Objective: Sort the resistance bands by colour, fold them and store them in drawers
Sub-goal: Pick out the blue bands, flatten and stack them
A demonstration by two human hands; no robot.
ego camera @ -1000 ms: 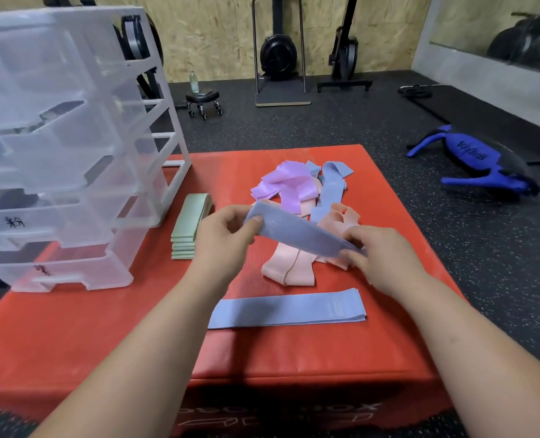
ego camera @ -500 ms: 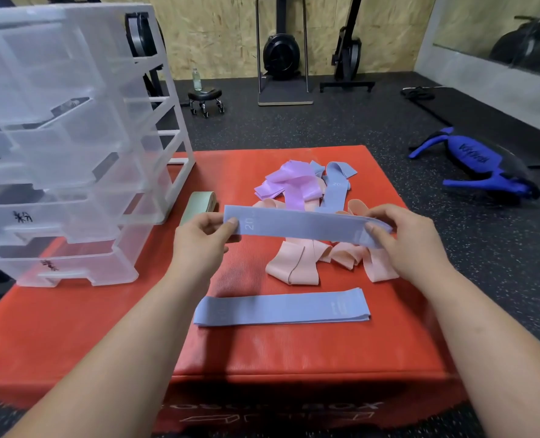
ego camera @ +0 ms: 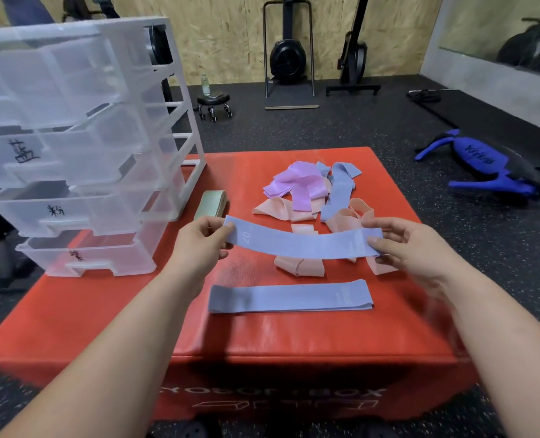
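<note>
A blue resistance band (ego camera: 303, 244) is stretched flat between my hands above the red box (ego camera: 110, 317). My left hand (ego camera: 200, 243) pinches its left end and my right hand (ego camera: 403, 245) pinches its right end. Below it a flat stack of blue bands (ego camera: 290, 299) lies on the box. Behind are loose pink bands (ego camera: 298, 267), purple bands (ego camera: 297, 186) and another blue band (ego camera: 338, 191) in a heap. A stack of green bands (ego camera: 210, 202) sits beside the clear plastic drawer unit (ego camera: 82, 147) at the left, whose labelled drawers stand partly pulled out.
The red box stands on a black rubber gym floor. A blue piece of gym equipment (ego camera: 486, 165) lies on the floor at the right. A small wheeled stool (ego camera: 215, 104) with a bottle and black machines stand by the far wooden wall.
My hands have pulled the blue band from a slanted, twisted hold into a flat horizontal strip and brought it a little lower and nearer. The view has shifted slightly.
</note>
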